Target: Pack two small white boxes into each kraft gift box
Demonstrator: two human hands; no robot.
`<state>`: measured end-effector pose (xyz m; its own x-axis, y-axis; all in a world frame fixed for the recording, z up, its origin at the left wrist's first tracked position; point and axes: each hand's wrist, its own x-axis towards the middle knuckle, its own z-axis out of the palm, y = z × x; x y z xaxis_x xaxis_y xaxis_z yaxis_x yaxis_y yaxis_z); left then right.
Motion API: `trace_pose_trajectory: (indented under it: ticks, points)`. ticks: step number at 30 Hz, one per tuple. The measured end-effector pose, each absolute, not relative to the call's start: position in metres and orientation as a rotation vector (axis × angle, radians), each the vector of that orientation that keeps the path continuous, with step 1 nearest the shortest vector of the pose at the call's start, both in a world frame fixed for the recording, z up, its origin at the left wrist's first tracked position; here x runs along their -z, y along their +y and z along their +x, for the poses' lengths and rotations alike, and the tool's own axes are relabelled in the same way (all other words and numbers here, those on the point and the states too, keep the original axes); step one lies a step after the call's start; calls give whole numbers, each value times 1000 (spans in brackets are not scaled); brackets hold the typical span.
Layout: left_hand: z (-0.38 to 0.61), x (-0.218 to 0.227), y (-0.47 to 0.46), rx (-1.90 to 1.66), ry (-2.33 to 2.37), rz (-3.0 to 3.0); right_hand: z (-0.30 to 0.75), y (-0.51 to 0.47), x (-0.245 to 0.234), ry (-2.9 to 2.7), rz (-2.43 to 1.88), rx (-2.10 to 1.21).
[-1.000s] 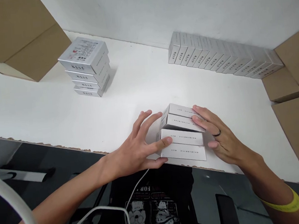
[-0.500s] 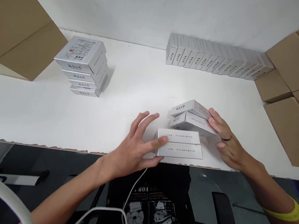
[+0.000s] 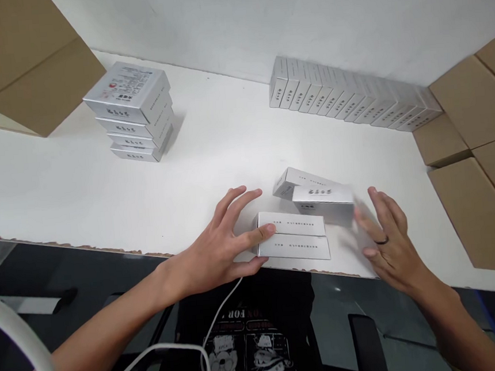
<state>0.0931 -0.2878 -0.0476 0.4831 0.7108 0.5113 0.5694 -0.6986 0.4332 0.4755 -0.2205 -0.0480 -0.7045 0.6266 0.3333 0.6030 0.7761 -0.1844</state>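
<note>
Several small silver-white boxes lie near the front edge of the white table (image 3: 78, 183). My left hand (image 3: 222, 248) is open with fingers spread, its fingertips resting against the left end of the two nearest boxes (image 3: 293, 242), which lie side by side. Just behind them two more boxes (image 3: 317, 194) lie askew, one partly over the other. My right hand (image 3: 384, 237), wearing a dark ring, is open and hovers just right of these boxes, slightly blurred, holding nothing.
A stack of several flat silver boxes (image 3: 132, 112) stands at the back left. A long row of boxes on edge (image 3: 348, 99) runs along the back wall. Brown cardboard cartons sit at the left (image 3: 20, 61) and right (image 3: 474, 160). A white cable (image 3: 175, 347) hangs below the table edge.
My right hand pushed the two rear boxes off the group, turned them askew, then let go and drew back to the right. The left hand stayed on the near boxes.
</note>
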Motion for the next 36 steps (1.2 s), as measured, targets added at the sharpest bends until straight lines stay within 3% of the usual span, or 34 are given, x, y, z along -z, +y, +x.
trace_pose_trajectory:
  ticks: [7,12,22,29,36]
  points:
    - [95,46,-289,-1008,1117,2539,478,-216,18,-2467,-966,187]
    - [95,43,-291,-1008,1144,2534,428,-217,-4,-2572,-754,127]
    - [99,43,-294,-1010,1155,2501,469,-235,35,-2595,-843,73]
    - [98,42,-295,-987,1161,2481,467,-247,35,-2438,-1016,-284]
    - [99,41,-292,-993,1082,2479,419,-241,37,-2382,-868,-541]
